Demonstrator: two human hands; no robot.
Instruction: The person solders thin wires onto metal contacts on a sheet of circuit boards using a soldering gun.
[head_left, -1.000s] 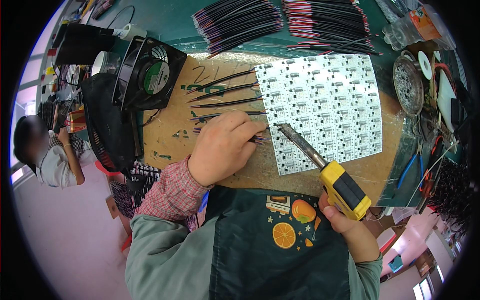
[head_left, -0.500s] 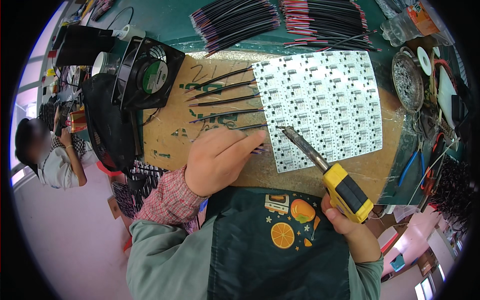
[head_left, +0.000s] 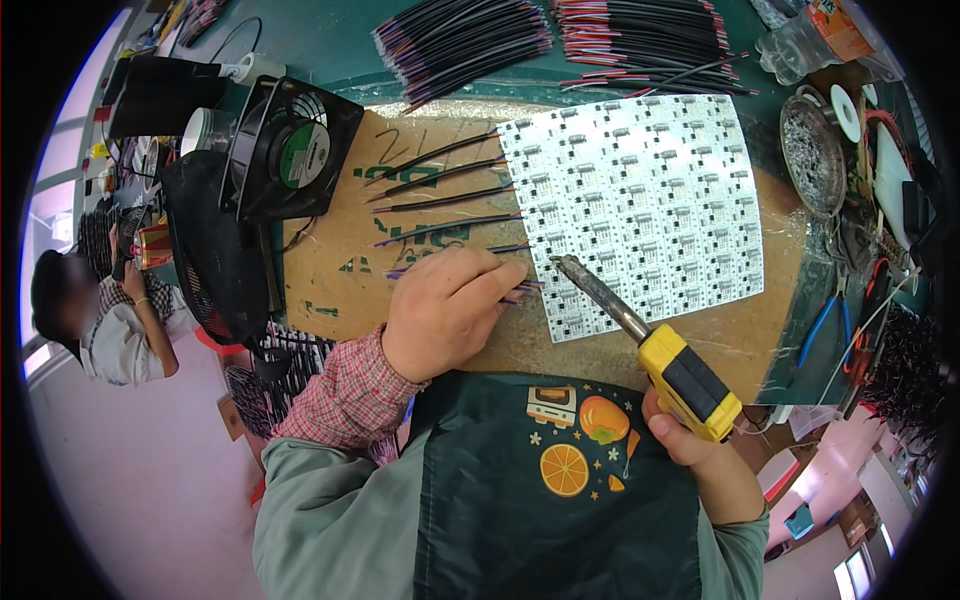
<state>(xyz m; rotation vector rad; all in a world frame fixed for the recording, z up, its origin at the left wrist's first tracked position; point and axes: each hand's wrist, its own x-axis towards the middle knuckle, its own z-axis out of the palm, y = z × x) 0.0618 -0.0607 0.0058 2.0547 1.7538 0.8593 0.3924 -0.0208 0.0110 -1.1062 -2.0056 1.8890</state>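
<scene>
A white sheet of small circuit boards [head_left: 640,215] lies in front of me, with several black-sleeved wires [head_left: 445,203] reaching left from its left edge. My left hand [head_left: 445,310] is closed, thumb and fingers pinching more of these wires [head_left: 520,290]; their tips poke out beside the sheet's lower left edge. My right hand [head_left: 680,430] grips a yellow and black soldering iron [head_left: 690,385] by its handle. The iron's dark tip rests on or just above the sheet's left side, close to my left fingertips. Most of the wires in my left hand are hidden by it.
Under the sheet is a brown board [head_left: 330,265]. A black fan [head_left: 292,150] stands at left. Two wire bundles [head_left: 465,45] [head_left: 645,40] lie at the back. At right are a round dish [head_left: 811,155], blue-handled pliers [head_left: 825,335] and a plastic bottle [head_left: 800,50]. Another person [head_left: 120,320] sits far left.
My left hand has shifted slightly right, bringing the wire tips closer to the sheet's edge. The soldering iron stays almost where it was; the whole view has moved a little.
</scene>
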